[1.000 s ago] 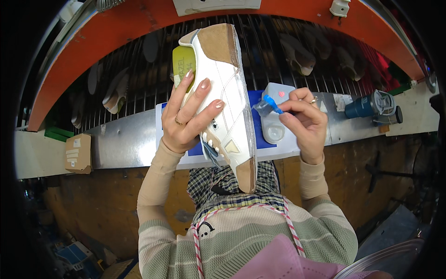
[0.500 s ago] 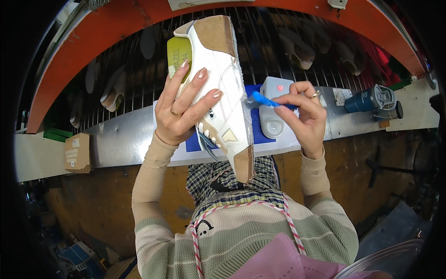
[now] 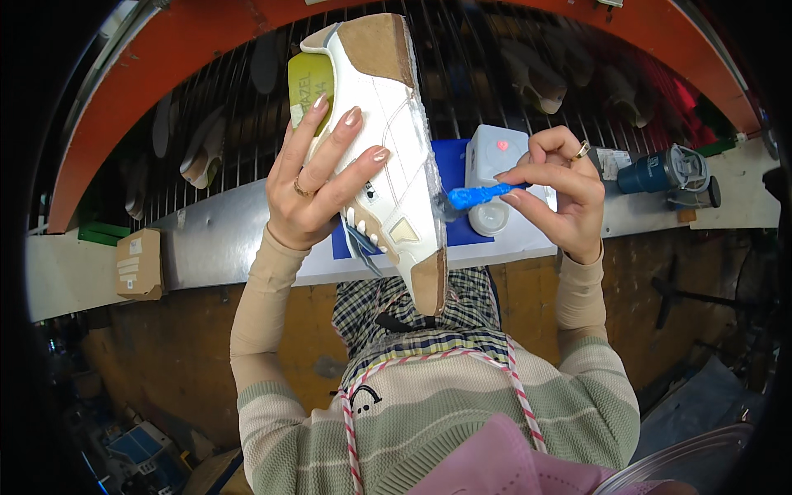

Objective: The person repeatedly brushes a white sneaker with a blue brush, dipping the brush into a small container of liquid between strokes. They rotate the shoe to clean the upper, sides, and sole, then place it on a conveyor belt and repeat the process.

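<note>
My left hand (image 3: 307,191) grips a white shoe upper (image 3: 388,124) with tan patches, its fingers spread over the side. The upper is stretched on a yellow-green last (image 3: 310,76) and is tilted on its side, heel up and toe toward me. Between the thumb and fingers of my right hand (image 3: 568,188) is a blue-handled brush (image 3: 478,195). Its dark bristles touch the bottom edge of the upper, around mid-length. Below the brush, a white plastic container (image 3: 498,148) with a round cup at its near end stands on a blue and white sheet (image 3: 450,165).
Behind the metal ledge (image 3: 214,247) lies a roller conveyor carrying several shoes, including one at the left (image 3: 203,153) and one at the right (image 3: 535,78). A blue tumbler (image 3: 652,173) lies on the right. At the left sits a small cardboard box (image 3: 139,264). An orange frame (image 3: 99,124) arches over the conveyor.
The brush has moved along the bottom edge toward the toe, and its handle now points more level. My right hand has shifted right. My left hand and the upper moved slightly away and left.
</note>
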{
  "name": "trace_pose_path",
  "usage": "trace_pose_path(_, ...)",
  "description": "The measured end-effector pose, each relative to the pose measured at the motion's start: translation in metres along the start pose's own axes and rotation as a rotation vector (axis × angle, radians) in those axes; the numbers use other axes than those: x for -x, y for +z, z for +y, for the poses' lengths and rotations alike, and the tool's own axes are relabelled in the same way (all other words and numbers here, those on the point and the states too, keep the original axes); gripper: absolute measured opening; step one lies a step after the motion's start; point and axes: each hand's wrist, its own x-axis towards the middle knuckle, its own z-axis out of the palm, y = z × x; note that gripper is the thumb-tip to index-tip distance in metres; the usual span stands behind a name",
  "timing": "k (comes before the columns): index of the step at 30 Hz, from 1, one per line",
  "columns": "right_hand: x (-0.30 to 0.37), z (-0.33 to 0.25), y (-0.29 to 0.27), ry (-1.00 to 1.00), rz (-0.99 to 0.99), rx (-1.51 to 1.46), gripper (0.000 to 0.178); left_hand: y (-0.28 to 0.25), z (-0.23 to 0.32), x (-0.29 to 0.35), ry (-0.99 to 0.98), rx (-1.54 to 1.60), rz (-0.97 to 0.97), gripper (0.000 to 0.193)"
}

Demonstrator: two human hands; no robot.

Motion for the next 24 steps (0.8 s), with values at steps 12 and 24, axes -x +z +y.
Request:
trace_pose_path(12, 0.039, -0.004, 0.019, 0.396, 0.017, -0.437, 0.016, 0.01, 0.004, 0.001, -0.116, 0.084, 0.017, 0.051)
trace_pose_path(24, 0.077, -0.034, 0.046, 0.446, 0.252, -0.228, 0.02, 0.027, -0.004, 0.014, -0.313, 0.128, -0.034, 0.063)
